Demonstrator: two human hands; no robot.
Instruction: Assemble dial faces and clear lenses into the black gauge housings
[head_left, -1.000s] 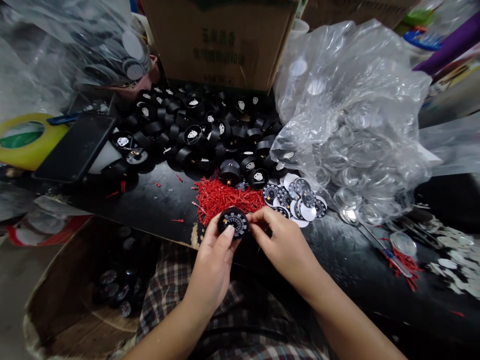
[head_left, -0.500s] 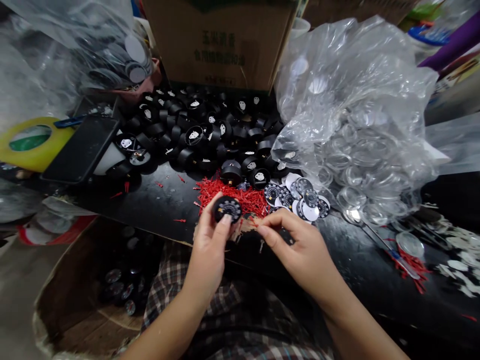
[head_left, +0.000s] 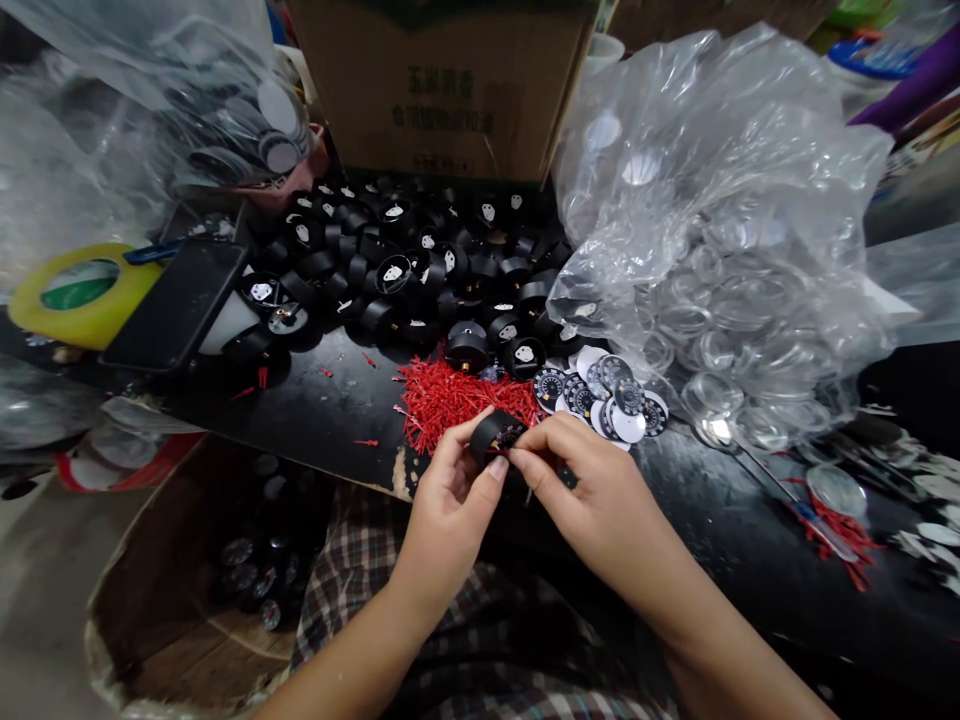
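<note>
My left hand (head_left: 450,490) is closed around a round black pressure gauge (head_left: 489,434), tilted so its dial faces my right hand. At the dial, my right hand (head_left: 581,470) pinches a small red pointer, mostly hidden by the fingertips. Just beyond the hands lies a heap of red pointers (head_left: 442,402). Right of it are loose dial discs (head_left: 581,396), some black with markings and some showing white backs. Behind these spreads a large pile of black gauge housings (head_left: 394,272), several with white plates inside.
A clear plastic bag of transparent round covers (head_left: 712,290) stands at right. White plates (head_left: 937,510) and a screwdriver-like tool (head_left: 814,520) lie far right. At left are a phone (head_left: 176,305) and yellow tape (head_left: 45,325). A cardboard box (head_left: 442,60) stands behind; a bin (head_left: 142,610) sits below.
My left hand has moved right and tilted the gauge toward my right hand. The right fingertips, holding the red pointer, now meet the dial; before, they were apart from it.
</note>
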